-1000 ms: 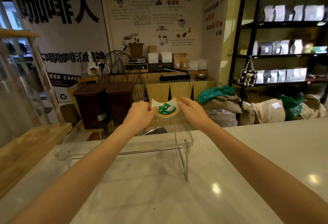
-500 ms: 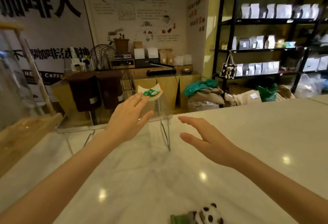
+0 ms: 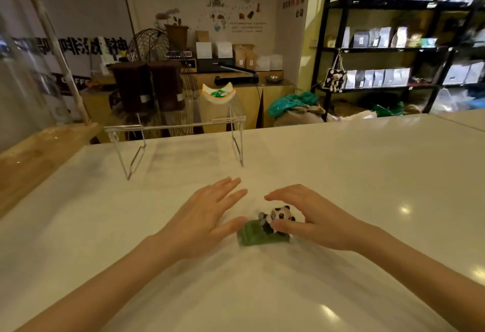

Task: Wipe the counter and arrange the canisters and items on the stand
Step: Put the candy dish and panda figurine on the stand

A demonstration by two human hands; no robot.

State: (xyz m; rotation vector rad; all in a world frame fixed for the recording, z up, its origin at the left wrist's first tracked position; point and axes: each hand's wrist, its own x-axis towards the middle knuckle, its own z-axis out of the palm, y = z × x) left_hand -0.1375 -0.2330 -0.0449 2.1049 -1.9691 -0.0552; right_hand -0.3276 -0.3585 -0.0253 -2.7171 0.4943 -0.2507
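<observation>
Step in hand: picking up the next item for the stand, by the look of it — the panda figurine (image 3: 275, 220) on its green base (image 3: 258, 237).
Panda figurine: on the white counter (image 3: 367, 174), near the front, between the two hands; lying on the base rather than standing, as far as the blur lets on.
Clear stand (image 3: 175, 128): well back on the counter toward the far edge, legs down, top shelf mostly bare.
Curved dish (image 3: 217, 95): already on the stand's top at the right end, something green inside; too small to name.
Left hand (image 3: 202, 220): palm down, fingers spread and pointing forward, thumb tip touching or just beside the left end of the green base; not closed on anything.
Right hand (image 3: 312, 217): arched over the figurine from the right, fingers curved above the panda's head, thumb against its near side; half-closed, grip not yet clamped — contact beyond the thumb hard to tell.
Next move calls for: closing both hands on the base ends, lifting level so the panda stays put, carrying across to the stand and setting down on bare shelf left of the dish.
Risk: a clear, light-looking stand, likely easy to nudge.
</observation>
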